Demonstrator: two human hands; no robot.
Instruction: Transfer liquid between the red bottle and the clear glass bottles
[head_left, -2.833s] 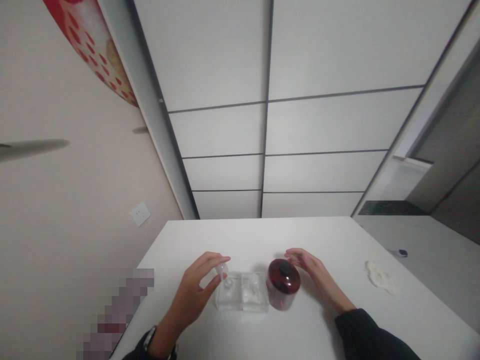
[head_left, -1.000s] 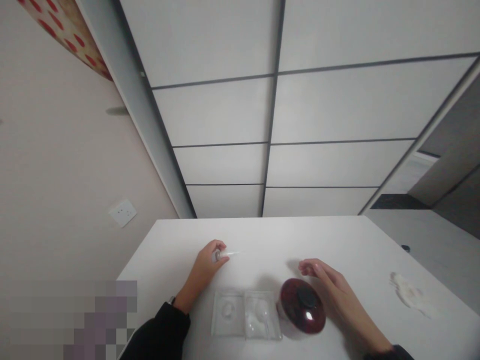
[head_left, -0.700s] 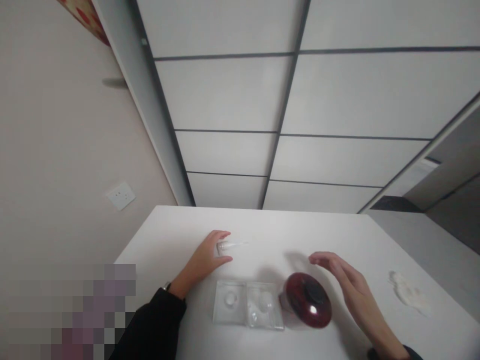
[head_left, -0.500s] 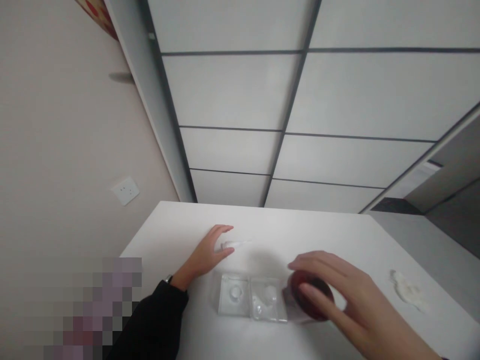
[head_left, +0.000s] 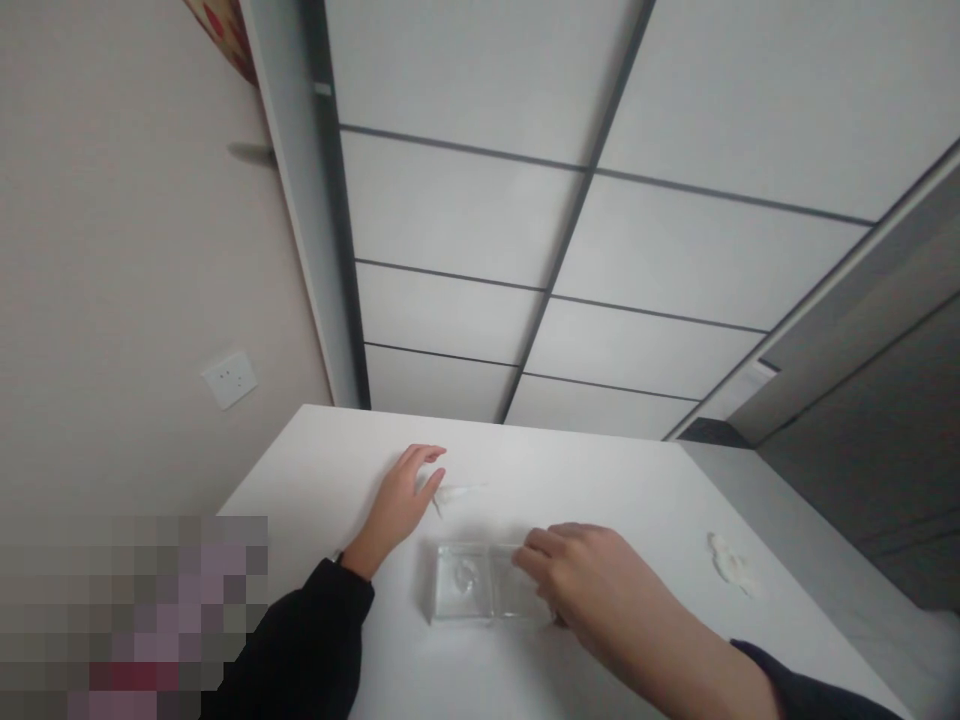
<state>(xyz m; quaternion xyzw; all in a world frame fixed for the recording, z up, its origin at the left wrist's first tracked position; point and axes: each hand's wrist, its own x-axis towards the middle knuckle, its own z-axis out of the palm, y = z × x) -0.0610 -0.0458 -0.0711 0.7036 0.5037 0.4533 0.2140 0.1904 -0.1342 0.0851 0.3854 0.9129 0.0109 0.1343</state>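
Clear tray (head_left: 472, 585) on the tabletop (head_left: 600, 480), left hand (head_left: 397, 505) behind it, right hand (head_left: 592, 590) over its right part, crumpled tissue (head_left: 731, 565) far right.

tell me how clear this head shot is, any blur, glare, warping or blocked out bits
Head view: soft, even light with faint shadows under the left hand and right hand; the clear case is low-contrast against the white table; wide-angle warp slants the wall socket and the panel lines; a pixelated block masks the lower left; mild overall softness, no strong glare.
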